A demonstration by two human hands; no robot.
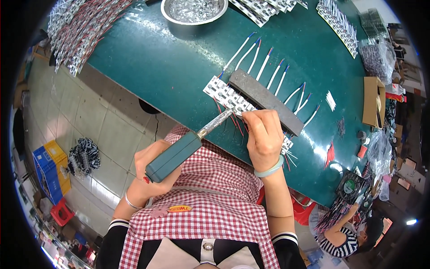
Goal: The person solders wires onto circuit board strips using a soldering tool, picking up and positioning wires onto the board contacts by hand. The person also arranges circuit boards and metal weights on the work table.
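Note:
My left hand point(151, 158) is wrapped round the green handle of a soldering iron point(175, 157). The iron's metal tip reaches the near edge of a white strip of small circuit boards point(221, 92). Close beside that tip, my right hand point(265, 140) is closed in a pinch at the strip's edge. Whatever its fingertips hold is too small or hidden. Thin red wires hang off the strip's near side. A dark grey bar point(268, 102) lies along the far side, and several white wires point(264, 64) with red and blue ends stick out beyond it.
Red-wired boards point(83, 33) are piled at the far left of the green table point(152, 67). A metal bowl point(193, 20) stands at the back. Loose white point(330, 101) and red wire pieces point(330, 154) lie rightward, near a cardboard box point(372, 102). Another person point(342, 237) sits at lower right.

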